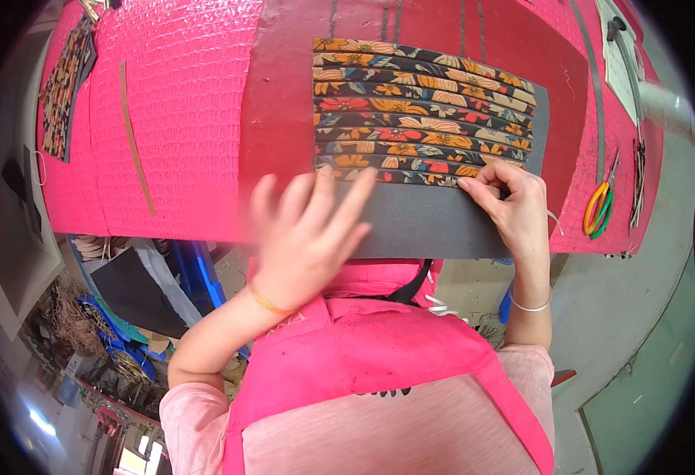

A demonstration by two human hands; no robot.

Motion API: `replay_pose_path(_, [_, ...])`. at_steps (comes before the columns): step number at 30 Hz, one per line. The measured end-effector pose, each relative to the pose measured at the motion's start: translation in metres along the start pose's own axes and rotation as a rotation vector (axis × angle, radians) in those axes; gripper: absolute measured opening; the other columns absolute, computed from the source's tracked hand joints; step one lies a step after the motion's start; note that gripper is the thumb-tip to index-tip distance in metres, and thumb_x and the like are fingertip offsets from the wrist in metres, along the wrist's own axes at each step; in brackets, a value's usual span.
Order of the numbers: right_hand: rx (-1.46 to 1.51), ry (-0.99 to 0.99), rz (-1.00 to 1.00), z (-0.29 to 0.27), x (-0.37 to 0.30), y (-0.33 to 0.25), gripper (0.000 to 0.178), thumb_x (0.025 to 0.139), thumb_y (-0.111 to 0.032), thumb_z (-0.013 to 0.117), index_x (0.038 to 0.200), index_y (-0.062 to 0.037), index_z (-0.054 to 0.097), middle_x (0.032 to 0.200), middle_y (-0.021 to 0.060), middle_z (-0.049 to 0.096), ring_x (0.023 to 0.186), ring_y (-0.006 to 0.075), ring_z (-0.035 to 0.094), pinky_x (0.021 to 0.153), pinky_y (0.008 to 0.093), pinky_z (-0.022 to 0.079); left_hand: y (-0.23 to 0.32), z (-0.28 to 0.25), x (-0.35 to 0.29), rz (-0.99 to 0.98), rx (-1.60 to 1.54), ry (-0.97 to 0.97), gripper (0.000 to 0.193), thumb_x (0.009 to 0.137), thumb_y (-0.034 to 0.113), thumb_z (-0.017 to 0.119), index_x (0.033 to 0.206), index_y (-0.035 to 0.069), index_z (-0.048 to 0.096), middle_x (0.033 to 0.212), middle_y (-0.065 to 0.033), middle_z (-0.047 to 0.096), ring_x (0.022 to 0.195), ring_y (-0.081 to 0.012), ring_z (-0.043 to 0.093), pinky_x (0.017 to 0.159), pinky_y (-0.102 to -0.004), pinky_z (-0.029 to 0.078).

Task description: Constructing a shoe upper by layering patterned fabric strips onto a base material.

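Observation:
Rows of dark floral fabric strips (423, 111), patterned in orange, red and cream, lie one above another on a dark grey sheet (434, 222). My left hand (304, 226) is spread over the lower left corner of the rows, its fingers apart and partly blurred by motion. Whether its fingertips touch the fabric, I cannot tell. At the lower right, my right hand (515, 202) has thumb and forefinger closed at the edge of the lowest strip. The sheet's bare part extends toward me, down to the table's near edge.
A dark red mat (284, 103) lies under the sheet on the pink table cover (177, 119). Scissors with yellow and green handles (598, 210) rest at the right. Farther left are a tan strip (135, 138) and more floral pieces (66, 95). Below stands a blue crate (205, 273).

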State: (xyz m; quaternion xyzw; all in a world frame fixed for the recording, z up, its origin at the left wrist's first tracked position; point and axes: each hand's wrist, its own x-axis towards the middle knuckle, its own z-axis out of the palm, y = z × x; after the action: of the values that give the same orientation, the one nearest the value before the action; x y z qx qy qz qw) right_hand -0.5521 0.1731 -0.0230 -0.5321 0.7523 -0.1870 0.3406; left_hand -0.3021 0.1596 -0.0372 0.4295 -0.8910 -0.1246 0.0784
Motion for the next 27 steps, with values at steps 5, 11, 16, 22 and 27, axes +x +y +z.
replay_pose_path(5, [-0.216, 0.000, -0.052, -0.009, -0.004, 0.008, 0.028, 0.073, -0.022, 0.073, 0.068, 0.0002, 0.057, 0.055, 0.0122, 0.053, 0.047, 0.0206, 0.050, 0.047, 0.0302, 0.040, 0.041, 0.038, 0.034, 0.205, -0.194, -0.040, 0.063, 0.077, 0.026, 0.062, 0.134, 0.008, 0.040, 0.139, -0.0080, 0.038, 0.131, -0.0204, 0.033, 0.109, -0.0402, 0.017])
replay_pose_path(11, [0.195, 0.023, 0.190, -0.033, -0.017, 0.055, 0.023, 0.076, -0.016, 0.072, 0.068, 0.0010, 0.059, 0.050, -0.0057, 0.039, 0.050, 0.0010, 0.031, 0.044, 0.0213, 0.024, 0.043, 0.033, 0.036, 0.212, -0.188, -0.024, 0.062, 0.074, 0.021, 0.063, 0.131, 0.005, 0.043, 0.138, -0.0091, 0.040, 0.129, -0.0227, 0.035, 0.108, -0.0409, 0.021])
replay_pose_path(16, [0.192, 0.035, 0.227, -0.028, -0.015, 0.056, 0.024, 0.076, -0.017, 0.073, 0.068, 0.0003, 0.058, 0.051, -0.0056, 0.038, 0.050, 0.0020, 0.031, 0.045, 0.0220, 0.023, 0.070, 0.039, 0.054, 0.282, -0.306, -0.027, 0.062, 0.074, 0.022, 0.064, 0.130, 0.005, 0.044, 0.139, -0.0084, 0.038, 0.129, -0.0216, 0.036, 0.105, -0.0434, 0.024])
replay_pose_path(22, [0.256, 0.285, 0.183, -0.073, -0.026, 0.101, 0.019, 0.079, -0.012, 0.070, 0.071, -0.0028, 0.056, 0.061, -0.0084, 0.043, 0.056, 0.0000, 0.034, 0.048, 0.0183, 0.024, 0.075, 0.047, 0.050, 0.255, -0.183, -0.072, 0.069, 0.075, 0.035, 0.062, 0.135, 0.011, 0.039, 0.142, -0.0024, 0.035, 0.131, -0.0177, 0.032, 0.110, -0.0433, 0.014])
replay_pose_path(27, [0.161, 0.475, 0.231, -0.100, -0.058, 0.113, 0.008, 0.083, -0.007, 0.064, 0.080, -0.0025, 0.058, 0.071, -0.0063, 0.049, 0.064, 0.0021, 0.041, 0.055, 0.0174, 0.032, 0.086, 0.048, 0.055, 0.248, -0.064, -0.069, 0.070, 0.074, 0.043, 0.061, 0.136, 0.020, 0.039, 0.140, -0.0038, 0.037, 0.129, -0.0211, 0.033, 0.107, -0.0482, 0.016])
